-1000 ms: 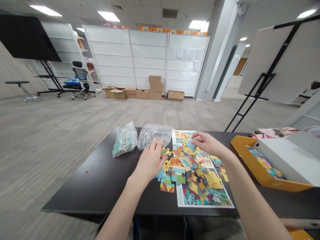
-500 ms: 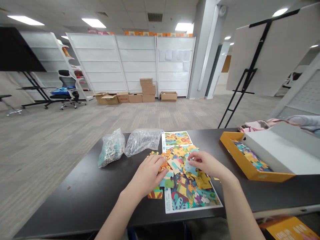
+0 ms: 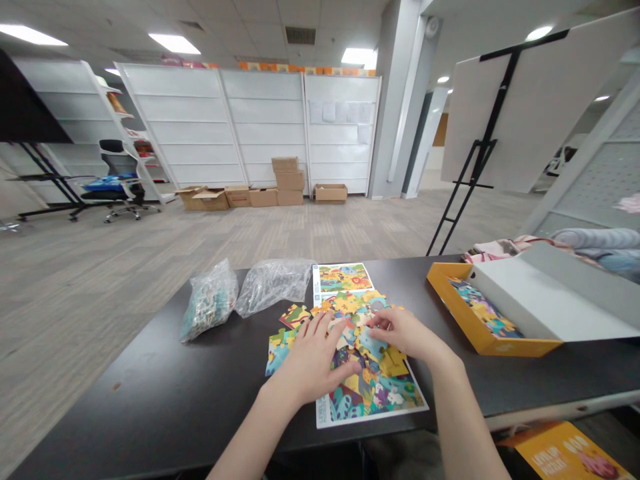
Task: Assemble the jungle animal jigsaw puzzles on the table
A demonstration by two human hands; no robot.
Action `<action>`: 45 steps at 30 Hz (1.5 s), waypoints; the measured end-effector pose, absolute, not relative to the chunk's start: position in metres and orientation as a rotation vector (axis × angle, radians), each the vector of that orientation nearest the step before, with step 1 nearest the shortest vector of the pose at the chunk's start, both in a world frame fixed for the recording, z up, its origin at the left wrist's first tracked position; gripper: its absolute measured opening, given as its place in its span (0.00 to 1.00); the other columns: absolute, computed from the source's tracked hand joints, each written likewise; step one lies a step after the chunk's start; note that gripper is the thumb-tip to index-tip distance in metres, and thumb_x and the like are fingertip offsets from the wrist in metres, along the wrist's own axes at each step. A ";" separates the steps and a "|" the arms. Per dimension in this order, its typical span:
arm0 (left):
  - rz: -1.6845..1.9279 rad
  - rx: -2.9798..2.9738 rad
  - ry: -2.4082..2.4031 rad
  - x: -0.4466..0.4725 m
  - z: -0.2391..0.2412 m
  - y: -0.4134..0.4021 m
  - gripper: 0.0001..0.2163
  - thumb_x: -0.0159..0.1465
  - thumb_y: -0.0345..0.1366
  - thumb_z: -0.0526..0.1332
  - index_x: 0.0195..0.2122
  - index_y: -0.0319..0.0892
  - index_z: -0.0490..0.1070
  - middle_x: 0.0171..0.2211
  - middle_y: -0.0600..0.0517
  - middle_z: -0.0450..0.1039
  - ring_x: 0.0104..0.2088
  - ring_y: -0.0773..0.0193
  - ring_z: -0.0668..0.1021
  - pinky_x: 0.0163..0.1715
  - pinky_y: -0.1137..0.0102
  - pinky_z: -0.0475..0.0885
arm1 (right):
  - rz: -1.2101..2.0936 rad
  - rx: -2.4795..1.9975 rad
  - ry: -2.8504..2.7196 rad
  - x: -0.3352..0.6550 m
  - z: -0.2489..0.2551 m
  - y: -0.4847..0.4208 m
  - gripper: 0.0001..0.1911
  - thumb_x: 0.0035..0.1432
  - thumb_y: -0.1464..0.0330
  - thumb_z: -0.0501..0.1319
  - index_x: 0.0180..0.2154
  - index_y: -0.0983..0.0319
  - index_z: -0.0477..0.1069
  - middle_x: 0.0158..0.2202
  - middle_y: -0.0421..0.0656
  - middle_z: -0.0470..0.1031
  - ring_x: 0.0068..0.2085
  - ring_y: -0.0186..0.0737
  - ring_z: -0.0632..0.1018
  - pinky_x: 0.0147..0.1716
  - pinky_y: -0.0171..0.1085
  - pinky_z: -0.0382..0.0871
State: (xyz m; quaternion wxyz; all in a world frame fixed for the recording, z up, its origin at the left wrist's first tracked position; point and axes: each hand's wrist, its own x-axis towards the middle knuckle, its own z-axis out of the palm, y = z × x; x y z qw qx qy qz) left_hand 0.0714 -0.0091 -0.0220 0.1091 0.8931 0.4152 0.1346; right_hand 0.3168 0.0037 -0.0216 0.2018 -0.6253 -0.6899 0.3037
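Both hands work low in the centre of the frame, apart from each other. The left hand [image 3: 317,353] is palm down with its fingers spread, over the left side of a heap of puzzle pieces [image 3: 347,305]. The right hand [image 3: 406,333] is curled, its fingertips at the edge of a light-blue piece [image 3: 371,344]; whether they pinch it I cannot tell. The heap covers the middle of a printed sheet [image 3: 377,400], whose top picture and bottom strip show, and more pieces spill past its left edge onto the black table [image 3: 150,400].

Left of the sheet's top, a crumpled clear bag [image 3: 274,287] lies beside a fuller one [image 3: 210,300], its teal contents too blurred to read. At centre right stands an orange box [image 3: 495,345], colourful pictures inside and a white flap to its right. Folded cloth [image 3: 510,249] lies behind it, and another orange box [image 3: 560,453] shows in the lower right corner, below the tabletop. Cardboard boxes [image 3: 289,181] stand against white shelving [image 3: 265,127] in the upper middle.
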 end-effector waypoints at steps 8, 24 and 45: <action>0.401 2.653 1.138 0.078 -0.026 -0.006 0.32 0.63 0.54 0.62 0.67 0.53 0.58 0.67 0.43 0.60 0.67 0.41 0.62 0.64 0.43 0.57 | 0.908 -1.687 -1.885 0.323 -0.025 0.003 0.09 0.54 0.63 0.65 0.32 0.63 0.74 0.28 0.42 0.76 0.29 0.38 0.74 0.30 0.35 0.66; 0.440 2.668 1.024 0.081 -0.026 -0.006 0.27 0.65 0.48 0.61 0.65 0.53 0.61 0.67 0.45 0.60 0.67 0.41 0.61 0.64 0.42 0.56 | 1.067 -1.490 -1.884 0.322 0.003 -0.013 0.16 0.59 0.54 0.62 0.32 0.61 0.71 0.26 0.39 0.69 0.29 0.37 0.70 0.29 0.35 0.64; 0.937 1.644 0.927 0.077 -0.019 0.002 0.12 0.63 0.40 0.65 0.46 0.42 0.73 0.31 0.53 0.77 0.32 0.62 0.80 0.35 0.67 0.76 | 1.130 -1.200 -1.647 0.290 0.003 0.000 0.18 0.59 0.53 0.64 0.38 0.61 0.76 0.34 0.43 0.76 0.33 0.38 0.75 0.34 0.36 0.70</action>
